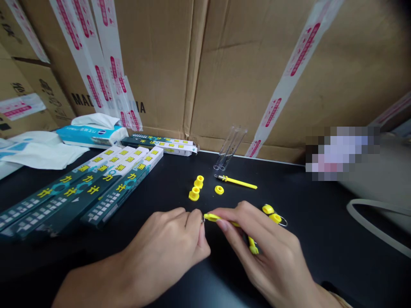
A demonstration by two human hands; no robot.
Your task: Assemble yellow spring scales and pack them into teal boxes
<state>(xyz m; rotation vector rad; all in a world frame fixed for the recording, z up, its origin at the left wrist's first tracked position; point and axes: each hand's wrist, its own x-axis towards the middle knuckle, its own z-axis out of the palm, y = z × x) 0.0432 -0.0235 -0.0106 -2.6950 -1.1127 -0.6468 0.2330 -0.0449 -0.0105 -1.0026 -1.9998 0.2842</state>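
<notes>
My right hand point(269, 244) pinches a thin yellow plastic rod point(212, 217) between thumb and forefinger. Closed fingers of my left hand point(173, 235) meet the rod's left end, where a bit of a small metal piece point(203, 219) shows; most of it is hidden. A similar yellow rod with a metal spring end point(239, 182) lies beyond my hands. Near it are a yellow ring point(219, 190) and two flanged yellow caps point(194, 193). Beside my right hand lie yellow pieces with a wire ring point(272, 214), and another yellow part point(253, 246) shows beneath it.
Two clear plastic tubes point(229, 147) are at the back by a large cardboard box point(250, 77). Long dark-green boxes point(123, 188) lie at left, near a blue tissue pack point(93, 133). A pale strap point(379, 214) curves over the black table point(321, 256) at right.
</notes>
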